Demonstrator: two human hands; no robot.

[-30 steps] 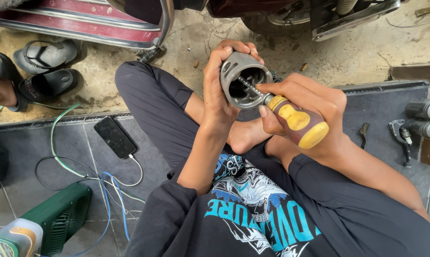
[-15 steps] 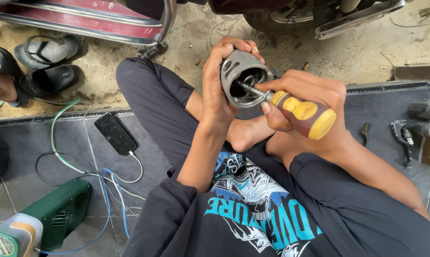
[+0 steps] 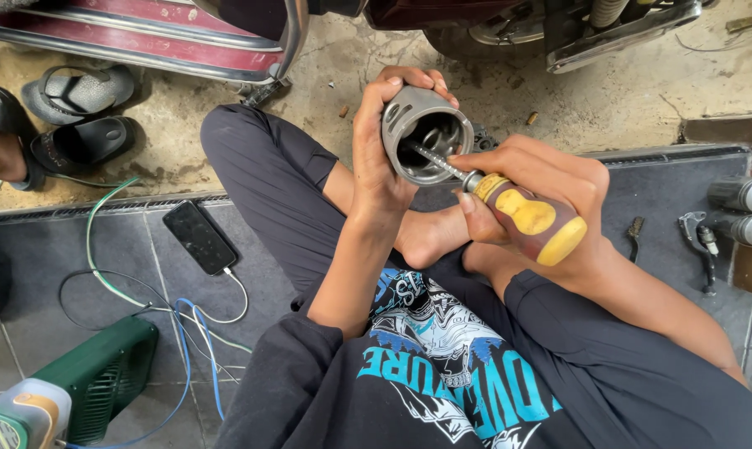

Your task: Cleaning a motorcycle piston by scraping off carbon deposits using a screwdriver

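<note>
Both hands were busy: left hand (image 3: 374, 158) wrapped the grey metal cylinder (image 3: 424, 133), rigid, probably hefty; right hand (image 3: 542, 187) clenched the screwdriver (image 3: 521, 214) by its grippy handle.

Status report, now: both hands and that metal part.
Left hand clamped round grey metal cup. Right hand gripping yellow-handled screwdriver, tip inside the cup. Nothing blocking; phone and cables on the floor, apart.

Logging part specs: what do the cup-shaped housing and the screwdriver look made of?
Housing, in the left hand: likely cast metal, matte grey, dull and unpainted. Screwdriver handle, in the right hand: glossy moulded plastic, brown with yellow inserts. Its shaft: bright steel by the shine.
</note>
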